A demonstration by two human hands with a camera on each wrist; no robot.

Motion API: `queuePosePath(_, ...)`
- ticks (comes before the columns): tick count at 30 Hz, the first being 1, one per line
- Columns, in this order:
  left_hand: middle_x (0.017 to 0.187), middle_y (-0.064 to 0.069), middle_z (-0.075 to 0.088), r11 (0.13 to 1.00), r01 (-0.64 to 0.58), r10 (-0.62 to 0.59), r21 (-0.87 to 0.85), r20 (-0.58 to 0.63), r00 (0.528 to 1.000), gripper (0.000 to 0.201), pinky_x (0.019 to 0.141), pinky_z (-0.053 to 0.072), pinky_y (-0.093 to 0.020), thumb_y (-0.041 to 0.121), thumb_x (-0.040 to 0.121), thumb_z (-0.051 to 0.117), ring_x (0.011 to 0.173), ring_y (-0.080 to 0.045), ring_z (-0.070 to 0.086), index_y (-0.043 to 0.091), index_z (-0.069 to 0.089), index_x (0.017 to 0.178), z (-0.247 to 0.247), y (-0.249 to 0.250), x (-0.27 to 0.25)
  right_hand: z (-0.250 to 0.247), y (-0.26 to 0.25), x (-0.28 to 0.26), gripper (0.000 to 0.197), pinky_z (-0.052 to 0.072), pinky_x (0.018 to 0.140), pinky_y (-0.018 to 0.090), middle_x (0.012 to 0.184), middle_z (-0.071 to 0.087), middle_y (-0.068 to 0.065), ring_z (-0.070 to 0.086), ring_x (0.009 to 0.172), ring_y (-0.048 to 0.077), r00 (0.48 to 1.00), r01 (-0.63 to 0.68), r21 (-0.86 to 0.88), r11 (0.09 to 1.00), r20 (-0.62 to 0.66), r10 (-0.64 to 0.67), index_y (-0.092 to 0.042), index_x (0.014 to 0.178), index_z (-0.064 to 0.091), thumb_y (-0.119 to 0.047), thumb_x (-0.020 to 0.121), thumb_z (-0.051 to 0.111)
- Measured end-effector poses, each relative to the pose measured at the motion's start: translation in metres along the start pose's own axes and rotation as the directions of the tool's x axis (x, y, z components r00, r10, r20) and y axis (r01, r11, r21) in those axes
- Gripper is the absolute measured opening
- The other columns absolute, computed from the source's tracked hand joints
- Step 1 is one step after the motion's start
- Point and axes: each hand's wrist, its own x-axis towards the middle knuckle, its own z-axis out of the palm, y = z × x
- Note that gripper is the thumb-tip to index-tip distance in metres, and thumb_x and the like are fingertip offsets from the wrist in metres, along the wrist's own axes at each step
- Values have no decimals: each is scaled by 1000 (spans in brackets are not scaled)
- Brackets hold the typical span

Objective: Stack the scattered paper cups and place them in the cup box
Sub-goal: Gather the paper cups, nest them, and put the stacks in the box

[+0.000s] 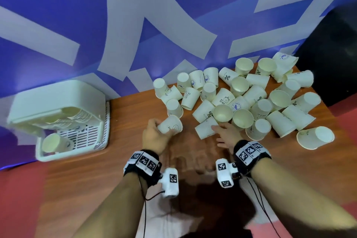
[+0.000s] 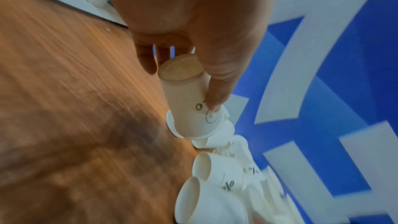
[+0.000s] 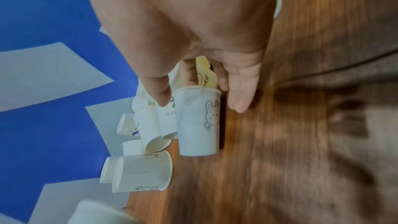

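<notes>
A white paper cup with a smiley print lies tilted at the near left edge of the pile, and my left hand grips it between thumb and fingers. My right hand reaches over a rabbit-print cup lying on its side, with straight fingers touching its rim. Several loose cups form a pile across the far right of the wooden table. The white cup box stands at the left with its lid raised and stacked cups inside.
A blue and white wall banner rises right behind the table. One cup lies apart near the right edge. Bare wood stretches between the box and the pile. Both wrists carry marker bands and cameras.
</notes>
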Motion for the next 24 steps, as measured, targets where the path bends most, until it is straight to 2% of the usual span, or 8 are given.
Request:
queuePosePath(4, 87, 5, 60, 973, 114, -131, -202, -73, 989, 48, 63, 44, -28, 41, 72, 83, 73, -11, 56, 20, 49, 99, -15, -9, -9, 12, -1, 7, 41, 53, 94, 43, 123, 54, 7, 58, 113, 31, 999, -43, 103, 994, -7, 44, -17, 128, 49, -34, 94, 64)
queuePosePath(7, 91, 1, 62, 931, 146, -185, -335, -88, 979, 49, 72, 52, -37, 43, 73, 82, 74, -15, 60, 18, 51, 102, -21, -18, -12, 20, 0, 11, 28, 54, 94, 44, 119, 59, 14, 60, 111, 32, 996, -63, 134, 989, -55, 71, -12, 110, 54, -31, 93, 66)
queuePosePath(10, 99, -4, 66, 894, 167, -215, -416, -70, 974, 47, 77, 55, -43, 45, 75, 80, 80, -20, 65, 22, 51, 104, -25, -23, -14, 28, 0, 10, 26, 56, 90, 41, 116, 61, 13, 63, 105, 29, 997, -63, 147, 987, -37, 69, -10, 98, 57, -33, 91, 68)
queuePosePath(14, 107, -10, 65, 851, 182, -229, -493, -38, 973, 44, 67, 56, -35, 38, 84, 74, 81, -22, 66, 17, 51, 115, -35, -21, -19, 44, -15, -2, 25, 56, 87, 38, 111, 63, 11, 65, 101, 28, 998, -23, 159, 987, 56, 14, -11, 99, 59, -31, 90, 71)
queuePosePath(17, 111, -12, 64, 834, 179, -221, -522, -19, 975, 45, 64, 56, -32, 32, 88, 71, 86, -22, 67, 12, 50, 123, -48, -18, -23, 60, -37, -21, 15, 55, 91, 40, 112, 64, 11, 64, 105, 29, 986, 26, 159, 987, 159, -51, -16, 97, 61, -25, 90, 71)
queuePosePath(20, 113, -15, 62, 821, 174, -205, -544, 5, 979, 47, 64, 58, -32, 31, 89, 70, 83, -23, 68, 17, 46, 126, -68, -18, -27, 79, -57, -37, 16, 56, 92, 41, 114, 65, 14, 64, 109, 31, 960, 100, 130, 986, 249, -130, -12, 99, 65, -23, 90, 71)
queuePosePath(22, 113, -18, 60, 816, 171, -196, -552, 14, 980, 56, 65, 59, -34, 33, 89, 70, 80, -24, 68, 23, 41, 135, -84, -22, -29, 95, -68, -46, 17, 57, 90, 41, 115, 66, 14, 64, 109, 30, 941, 142, 127, 982, 291, -173, -12, 103, 66, -22, 89, 71)
queuePosePath(24, 117, -17, 60, 823, 161, -183, -545, 13, 983, 62, 71, 61, -39, 37, 87, 71, 87, -27, 69, 29, 39, 140, -102, -28, -30, 114, -78, -53, 18, 58, 88, 40, 117, 66, 14, 64, 109, 28, 921, 180, 122, 976, 327, -211, -11, 105, 66, -19, 90, 70)
